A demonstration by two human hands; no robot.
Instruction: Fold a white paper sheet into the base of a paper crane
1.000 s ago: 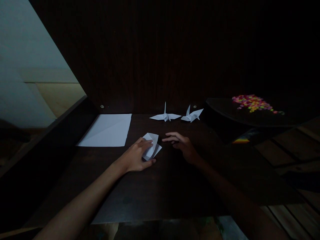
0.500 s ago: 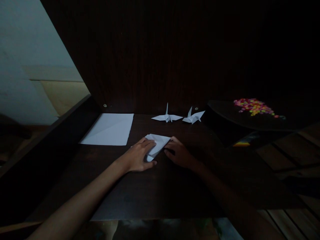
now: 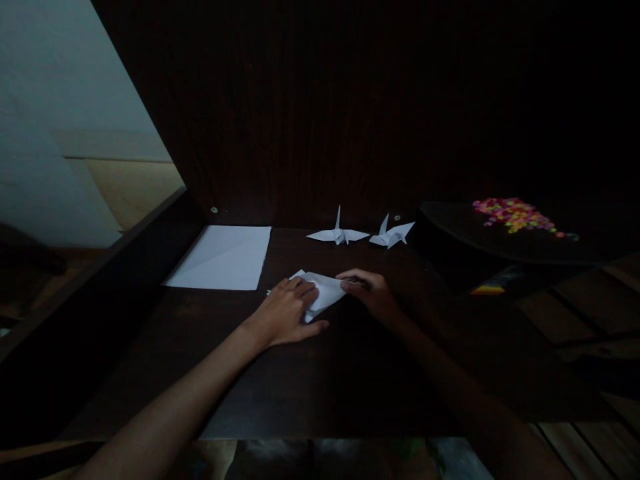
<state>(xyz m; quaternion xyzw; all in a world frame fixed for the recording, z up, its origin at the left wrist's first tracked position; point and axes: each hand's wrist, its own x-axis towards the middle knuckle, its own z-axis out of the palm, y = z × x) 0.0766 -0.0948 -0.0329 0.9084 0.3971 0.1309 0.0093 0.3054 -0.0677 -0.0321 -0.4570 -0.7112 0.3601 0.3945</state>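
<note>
On the dark desk in the middle lies a folded white sheet of paper [image 3: 325, 297]. My left hand [image 3: 285, 310] rests over its left part, thumb stretched out and fingers laid on the paper, pressing it down and hiding much of that side. At the paper's right tip, my right hand [image 3: 373, 293] pinches the corner between thumb and fingers and holds it slightly up. Two white origami cranes stand behind the hands: a left crane [image 3: 339, 236] with wings spread and a right crane [image 3: 391, 237].
A stack of white paper [image 3: 220, 257] lies at the back left of the dark desk [image 3: 280, 393]. A raised side board [image 3: 125, 247] edges the left. On the right, a dark shelf [image 3: 450, 227] carries a heap of small colourful pieces [image 3: 517, 215].
My right hand has shifted slightly right and up, now pinching the paper's right corner, which bulges upward. My left hand has moved a little right over the paper. The view has shifted slightly.
</note>
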